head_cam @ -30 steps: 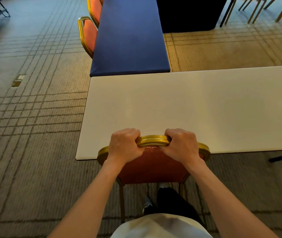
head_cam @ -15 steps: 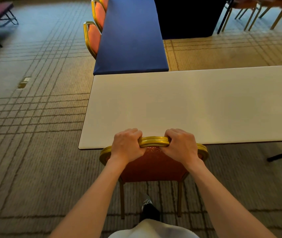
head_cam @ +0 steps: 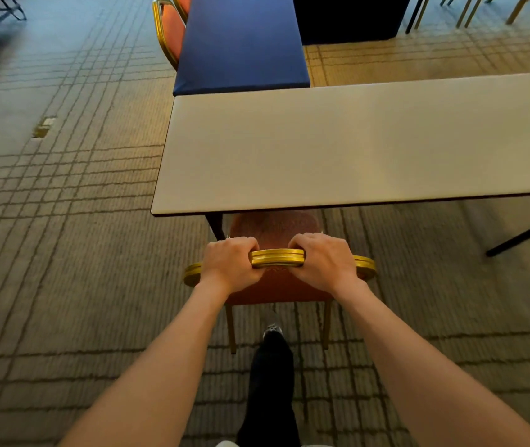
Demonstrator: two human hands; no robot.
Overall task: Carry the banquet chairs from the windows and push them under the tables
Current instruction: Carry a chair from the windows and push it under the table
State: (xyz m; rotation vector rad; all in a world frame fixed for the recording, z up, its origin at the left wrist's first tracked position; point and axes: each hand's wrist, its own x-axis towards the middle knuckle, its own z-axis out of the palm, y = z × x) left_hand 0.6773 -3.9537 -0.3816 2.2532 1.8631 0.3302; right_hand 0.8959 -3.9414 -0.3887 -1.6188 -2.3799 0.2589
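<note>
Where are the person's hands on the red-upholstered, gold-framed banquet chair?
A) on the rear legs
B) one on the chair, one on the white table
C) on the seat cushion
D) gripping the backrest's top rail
D: the left hand and right hand both curl round the top rail of the red-upholstered, gold-framed banquet chair.

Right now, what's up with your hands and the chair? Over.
Left hand, right hand grip top rail of chair. Seat partly under white table. Table leg close beside seat, left.

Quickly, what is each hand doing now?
Left hand: grips the chair's gold top rail.
Right hand: grips the same rail.
</note>
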